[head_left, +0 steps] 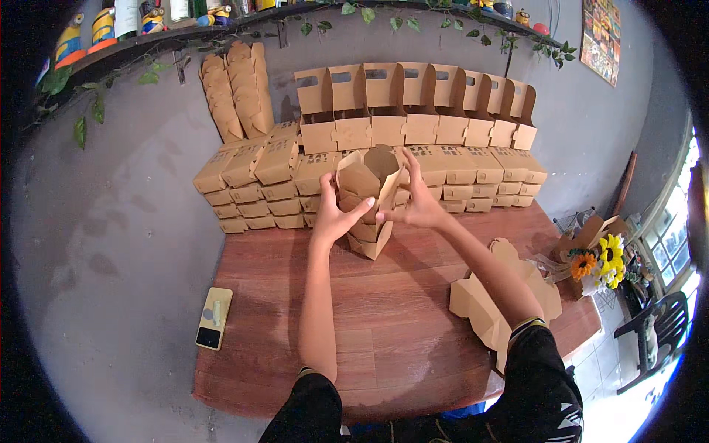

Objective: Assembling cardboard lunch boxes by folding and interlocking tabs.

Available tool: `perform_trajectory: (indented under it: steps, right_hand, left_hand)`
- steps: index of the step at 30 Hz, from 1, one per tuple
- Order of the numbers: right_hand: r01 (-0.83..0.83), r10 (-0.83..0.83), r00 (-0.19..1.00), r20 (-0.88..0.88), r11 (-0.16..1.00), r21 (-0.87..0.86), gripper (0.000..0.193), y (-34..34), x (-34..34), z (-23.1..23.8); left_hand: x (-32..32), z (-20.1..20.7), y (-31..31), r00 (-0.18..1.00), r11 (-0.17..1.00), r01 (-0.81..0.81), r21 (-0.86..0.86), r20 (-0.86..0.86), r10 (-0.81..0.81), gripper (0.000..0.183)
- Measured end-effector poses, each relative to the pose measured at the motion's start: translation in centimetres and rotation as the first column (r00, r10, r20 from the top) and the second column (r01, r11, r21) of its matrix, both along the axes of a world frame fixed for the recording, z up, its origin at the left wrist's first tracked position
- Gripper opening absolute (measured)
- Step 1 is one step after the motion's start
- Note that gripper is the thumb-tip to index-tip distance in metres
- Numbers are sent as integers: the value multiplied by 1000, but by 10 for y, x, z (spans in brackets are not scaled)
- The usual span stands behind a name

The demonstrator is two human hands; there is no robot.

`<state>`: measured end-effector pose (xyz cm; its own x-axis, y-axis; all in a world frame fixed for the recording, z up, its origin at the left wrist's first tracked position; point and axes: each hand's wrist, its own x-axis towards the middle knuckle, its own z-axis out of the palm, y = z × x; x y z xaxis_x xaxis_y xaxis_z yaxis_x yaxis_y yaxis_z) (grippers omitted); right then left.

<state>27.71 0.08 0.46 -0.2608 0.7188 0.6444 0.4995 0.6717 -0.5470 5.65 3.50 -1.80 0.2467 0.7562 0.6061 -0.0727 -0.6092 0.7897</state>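
A stack of nested brown cardboard cartons [367, 238] stands upright over the table [325, 288], its open top toward me. My left hand [339, 214] grips its left side, thumb across the front and fingers along the edge. On the right side, my right hand [419, 201] holds the stack between thumb and raised fingers; some fingertips are hidden behind it. Directly behind are rows of closed cardboard boxes [277, 161]. Under my right forearm lie flat cardboard blanks [480, 303].
Handled cardboard carriers [388, 129] line the top of the boxes, with two tall stacks of nested cartons [249, 92] at their left. A phone [214, 319] lies at the table's left edge. Artificial flowers [609, 258] are at the right, near a dark chair [657, 332]. A shelf [251, 23] spans the wall.
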Motion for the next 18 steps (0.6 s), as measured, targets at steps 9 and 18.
perform_trajectory:
  steps: [9,18]
  right_hand:
    - [160,-171,981,-89,980,-117,146,-8,-22,-52]
    - [-243,116,936,-333,895,-373,131,11,-13,-51]
  left_hand:
    - [29,10,-23,925,916,-370,155,-37,379,122]
    - [36,15,-30,861,879,-471,72,-178,476,113]
